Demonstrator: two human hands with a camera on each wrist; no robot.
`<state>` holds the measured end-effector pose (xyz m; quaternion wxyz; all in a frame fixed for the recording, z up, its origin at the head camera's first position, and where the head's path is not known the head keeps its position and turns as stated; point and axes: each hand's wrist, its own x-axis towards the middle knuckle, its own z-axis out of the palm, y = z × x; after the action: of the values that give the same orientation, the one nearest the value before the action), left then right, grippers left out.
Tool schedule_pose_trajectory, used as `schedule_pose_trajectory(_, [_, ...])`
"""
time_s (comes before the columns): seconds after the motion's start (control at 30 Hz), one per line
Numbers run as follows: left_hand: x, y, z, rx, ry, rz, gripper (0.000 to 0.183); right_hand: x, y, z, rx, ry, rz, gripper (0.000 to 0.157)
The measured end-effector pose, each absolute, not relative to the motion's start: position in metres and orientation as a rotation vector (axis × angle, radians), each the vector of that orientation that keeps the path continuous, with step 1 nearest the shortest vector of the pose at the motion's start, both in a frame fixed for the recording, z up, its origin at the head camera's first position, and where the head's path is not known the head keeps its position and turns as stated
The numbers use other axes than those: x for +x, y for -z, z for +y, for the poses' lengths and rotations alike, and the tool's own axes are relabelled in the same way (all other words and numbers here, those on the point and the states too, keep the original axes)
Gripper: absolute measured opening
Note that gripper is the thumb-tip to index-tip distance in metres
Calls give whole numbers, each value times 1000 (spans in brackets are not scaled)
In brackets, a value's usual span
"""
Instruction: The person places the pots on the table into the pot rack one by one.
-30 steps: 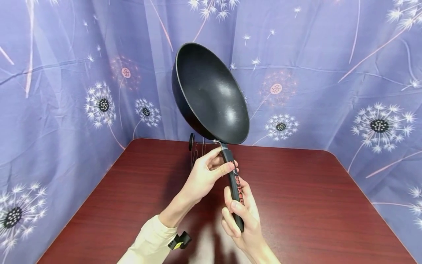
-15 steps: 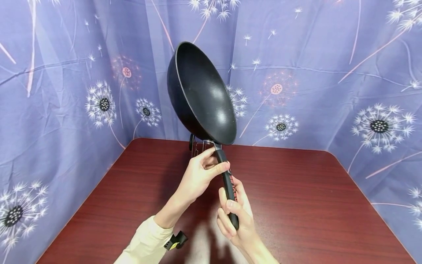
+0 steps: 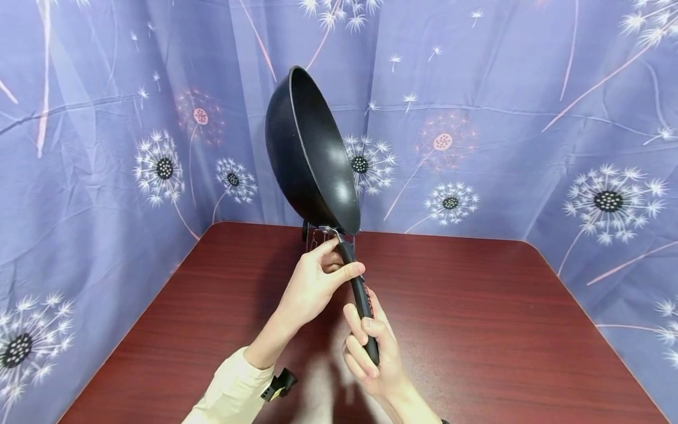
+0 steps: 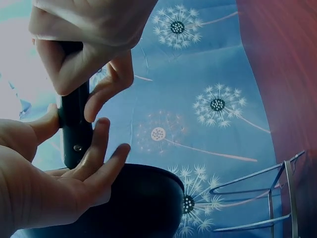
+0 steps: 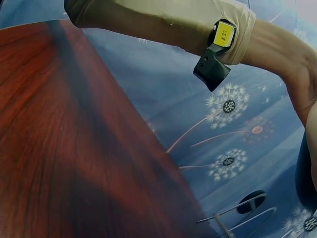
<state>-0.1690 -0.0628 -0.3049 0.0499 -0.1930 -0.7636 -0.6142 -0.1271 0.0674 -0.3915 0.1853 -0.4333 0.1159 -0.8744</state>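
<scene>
A deep black wok [image 3: 286,159] is held up above the table, its bowl at the top and its opening facing right. Near the bowl, my left hand [image 3: 307,288] pinches the black handle [image 3: 362,300] between thumb and fingers. Lower down, my right hand [image 3: 378,359] grips the handle's end with curled fingers. The left wrist view shows the left hand [image 4: 59,193] beside the handle's screw, with the right hand [image 4: 94,29] above it and part of the bowl [image 4: 148,198] below. In the right wrist view the wok is mostly cut off at the right edge.
Behind the wok, a metal wire rack [image 4: 292,198] stands on the dark red table [image 3: 477,318], with a round black piece [image 5: 251,202] at it. A purple dandelion-print curtain [image 3: 450,70] surrounds the table's back and sides. A black camera mount [image 3: 279,386] is on the left wrist.
The wok has turned about its handle, so less of its inside and more of its outer wall show. Both hands and the handle have shifted slightly left.
</scene>
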Motion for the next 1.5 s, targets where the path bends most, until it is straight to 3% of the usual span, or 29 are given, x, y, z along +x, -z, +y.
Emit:
schedule_pose_trajectory(0.27, [-172, 306, -64, -498, 1650, -2463, 26, -132, 398, 61, -1233, 2412, 160, 28])
schedule_pose_trajectory(0.57, [-175, 311, -58, -489, 1562, -2540, 24, -129, 403, 62, -1161, 2326, -17, 21])
schedule_pose_trajectory(0.67, [-175, 312, -56, -485, 1571, -2565, 29, -126, 403, 61, -1130, 2266, -109, 29])
schedule_pose_trajectory(0.87, [-176, 314, -49, -464, 1571, -2574, 69, -123, 403, 59, -1125, 2211, -225, 44])
schedule_pose_trajectory(1.5, [-181, 342, -41, -417, 2406, -1991, 62, -124, 402, 62, -1178, 2304, -3, 42])
